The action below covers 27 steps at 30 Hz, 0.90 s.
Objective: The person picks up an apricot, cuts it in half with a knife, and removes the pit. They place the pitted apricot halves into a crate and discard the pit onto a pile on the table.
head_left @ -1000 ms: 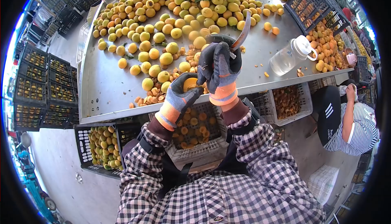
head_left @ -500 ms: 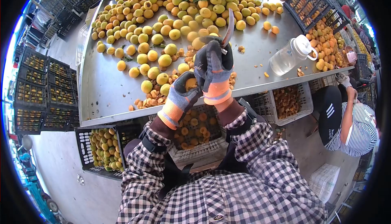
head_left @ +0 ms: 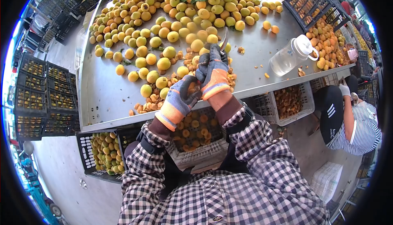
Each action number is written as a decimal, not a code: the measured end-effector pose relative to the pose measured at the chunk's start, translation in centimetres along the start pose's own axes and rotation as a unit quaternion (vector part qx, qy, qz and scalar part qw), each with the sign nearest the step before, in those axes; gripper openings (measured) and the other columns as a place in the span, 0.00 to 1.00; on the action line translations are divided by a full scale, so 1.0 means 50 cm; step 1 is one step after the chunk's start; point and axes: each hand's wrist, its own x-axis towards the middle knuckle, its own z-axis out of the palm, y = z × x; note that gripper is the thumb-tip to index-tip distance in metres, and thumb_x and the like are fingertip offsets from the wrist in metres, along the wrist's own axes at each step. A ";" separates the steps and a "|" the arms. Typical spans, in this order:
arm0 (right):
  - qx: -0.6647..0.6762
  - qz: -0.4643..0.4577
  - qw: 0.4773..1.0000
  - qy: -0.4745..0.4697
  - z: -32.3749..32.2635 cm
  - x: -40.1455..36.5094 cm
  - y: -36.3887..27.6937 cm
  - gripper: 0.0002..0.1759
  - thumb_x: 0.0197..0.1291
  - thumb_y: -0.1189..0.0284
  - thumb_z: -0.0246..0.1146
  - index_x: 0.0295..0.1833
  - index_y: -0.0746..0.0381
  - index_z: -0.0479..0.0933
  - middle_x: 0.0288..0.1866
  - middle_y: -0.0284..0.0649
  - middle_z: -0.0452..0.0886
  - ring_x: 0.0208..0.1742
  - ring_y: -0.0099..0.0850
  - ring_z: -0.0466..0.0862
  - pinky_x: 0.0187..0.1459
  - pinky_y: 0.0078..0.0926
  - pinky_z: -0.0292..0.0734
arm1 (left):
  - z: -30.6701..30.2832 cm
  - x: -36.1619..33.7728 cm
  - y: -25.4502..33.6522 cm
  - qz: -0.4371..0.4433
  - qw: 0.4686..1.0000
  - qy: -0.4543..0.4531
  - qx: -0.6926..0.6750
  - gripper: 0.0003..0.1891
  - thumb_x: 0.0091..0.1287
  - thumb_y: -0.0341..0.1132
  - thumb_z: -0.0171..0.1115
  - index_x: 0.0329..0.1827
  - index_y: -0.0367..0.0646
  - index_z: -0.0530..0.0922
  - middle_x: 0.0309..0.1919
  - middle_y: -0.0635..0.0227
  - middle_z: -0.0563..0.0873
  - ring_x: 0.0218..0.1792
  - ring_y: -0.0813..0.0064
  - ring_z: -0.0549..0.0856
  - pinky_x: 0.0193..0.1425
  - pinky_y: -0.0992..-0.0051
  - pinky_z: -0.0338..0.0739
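Observation:
Both my hands wear grey and orange work gloves and meet over the table's near edge. My left hand [head_left: 179,98] is closed around an apricot [head_left: 192,88], mostly hidden by the fingers. My right hand [head_left: 213,71] grips a small curved knife [head_left: 224,40], its blade pointing up and away from me, and its fingers touch the left hand's. Small orange apricot scraps [head_left: 152,104] lie on the metal just beyond my hands. Whole yellow-green apricots [head_left: 163,64] spread from there into a large heap. Beneath my wrists, a crate [head_left: 196,156] holds apricot halves [head_left: 195,131].
The metal table [head_left: 249,67] carries a water bottle [head_left: 287,57] and a tipped black crate [head_left: 314,4] by orange apricots at right. A light crate [head_left: 308,109] of dark pieces sits under the edge. A black crate [head_left: 86,153] of apricots stands lower left. Another person [head_left: 354,122] sits at right.
My right hand has turned and lowered, so the blade shows less and stands nearer the left hand. The apricot in my left hand is now more covered.

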 end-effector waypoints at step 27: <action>0.094 0.071 0.993 0.013 -0.003 0.038 -0.042 0.07 0.73 0.60 0.54 0.44 0.51 0.71 0.21 0.25 0.65 0.13 0.17 0.58 0.13 0.18 0.52 | 0.024 0.020 -0.013 0.016 1.000 0.012 0.015 0.23 0.59 0.22 0.67 0.58 0.38 0.73 0.51 0.53 0.82 0.50 0.62 0.83 0.54 0.70 0.76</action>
